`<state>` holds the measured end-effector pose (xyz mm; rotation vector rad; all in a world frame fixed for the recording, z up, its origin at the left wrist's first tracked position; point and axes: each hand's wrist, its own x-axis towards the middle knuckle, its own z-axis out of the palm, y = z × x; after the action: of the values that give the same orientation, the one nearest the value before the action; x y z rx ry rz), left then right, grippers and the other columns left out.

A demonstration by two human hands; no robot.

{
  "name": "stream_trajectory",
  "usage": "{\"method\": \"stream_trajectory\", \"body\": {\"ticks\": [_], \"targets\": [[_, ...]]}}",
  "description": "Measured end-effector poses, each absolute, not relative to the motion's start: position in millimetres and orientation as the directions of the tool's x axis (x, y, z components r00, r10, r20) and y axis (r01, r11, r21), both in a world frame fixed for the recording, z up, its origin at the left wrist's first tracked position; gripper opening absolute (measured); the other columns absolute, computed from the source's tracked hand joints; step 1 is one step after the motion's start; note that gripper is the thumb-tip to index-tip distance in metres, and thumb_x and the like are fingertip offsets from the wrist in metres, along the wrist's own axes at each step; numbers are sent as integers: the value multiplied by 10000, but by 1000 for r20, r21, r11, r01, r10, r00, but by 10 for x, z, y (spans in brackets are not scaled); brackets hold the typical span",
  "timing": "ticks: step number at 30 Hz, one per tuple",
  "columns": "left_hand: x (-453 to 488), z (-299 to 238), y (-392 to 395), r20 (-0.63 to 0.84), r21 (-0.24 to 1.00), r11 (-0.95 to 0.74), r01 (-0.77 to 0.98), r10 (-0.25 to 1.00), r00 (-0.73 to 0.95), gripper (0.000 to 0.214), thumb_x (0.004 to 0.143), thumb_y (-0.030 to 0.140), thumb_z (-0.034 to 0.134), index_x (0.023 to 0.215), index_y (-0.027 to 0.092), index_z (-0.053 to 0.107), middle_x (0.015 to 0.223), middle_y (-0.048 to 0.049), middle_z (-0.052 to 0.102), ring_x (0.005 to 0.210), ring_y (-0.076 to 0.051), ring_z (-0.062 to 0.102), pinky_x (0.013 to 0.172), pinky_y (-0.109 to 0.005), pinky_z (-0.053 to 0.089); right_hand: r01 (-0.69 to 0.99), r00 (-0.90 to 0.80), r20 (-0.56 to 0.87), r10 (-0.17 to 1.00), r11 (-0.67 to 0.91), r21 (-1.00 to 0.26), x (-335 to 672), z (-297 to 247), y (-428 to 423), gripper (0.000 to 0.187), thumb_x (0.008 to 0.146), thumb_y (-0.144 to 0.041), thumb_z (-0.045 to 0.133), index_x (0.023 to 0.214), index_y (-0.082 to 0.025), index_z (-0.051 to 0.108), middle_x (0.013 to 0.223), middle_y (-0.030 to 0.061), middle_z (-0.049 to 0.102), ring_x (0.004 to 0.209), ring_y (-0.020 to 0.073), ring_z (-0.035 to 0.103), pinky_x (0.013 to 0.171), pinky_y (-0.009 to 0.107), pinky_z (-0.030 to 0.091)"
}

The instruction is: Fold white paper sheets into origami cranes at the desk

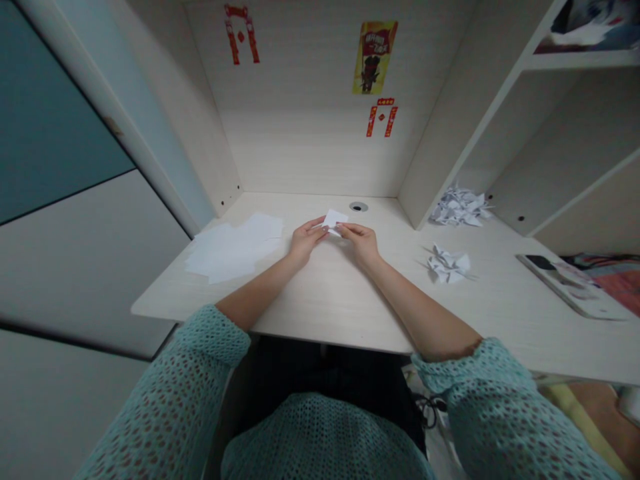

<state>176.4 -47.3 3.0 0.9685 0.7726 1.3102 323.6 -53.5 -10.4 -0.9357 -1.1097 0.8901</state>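
Note:
A small white piece of folded paper [335, 218] is held up just above the desk, near its back middle. My left hand [306, 241] grips the paper's left side, fingers closed on its lower edge. From the right, my right hand [361, 242] pinches the same paper between thumb and fingers. The exact folds are too small to make out. To the left of my hands lie several flat white paper sheets [235, 248], spread and overlapping. On the right sits a small cluster of folded white paper pieces [449, 264].
A larger heap of folded paper [461, 207] rests by the shelf divider [480, 127]. A phone [575, 287] lies at the right, beside some cloth [613, 273]. A round cable hole [359, 207] is at the back of the desk [340, 300]. Stickers [375, 57] decorate the back panel.

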Motion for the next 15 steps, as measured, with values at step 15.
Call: {"method": "stream_trajectory", "body": {"ticks": [15], "targets": [[1781,15,-470,71,900,-8,-436,989,129,357,651,150,750,1000,135,674,947,-73,715,906,-151,654,959,-332,444,-190,276,277,920,335,-923,3204,-95,-546,296,523,-398,796,723,-190,735,784,51,732,719,177,632,715,329,500]]}}
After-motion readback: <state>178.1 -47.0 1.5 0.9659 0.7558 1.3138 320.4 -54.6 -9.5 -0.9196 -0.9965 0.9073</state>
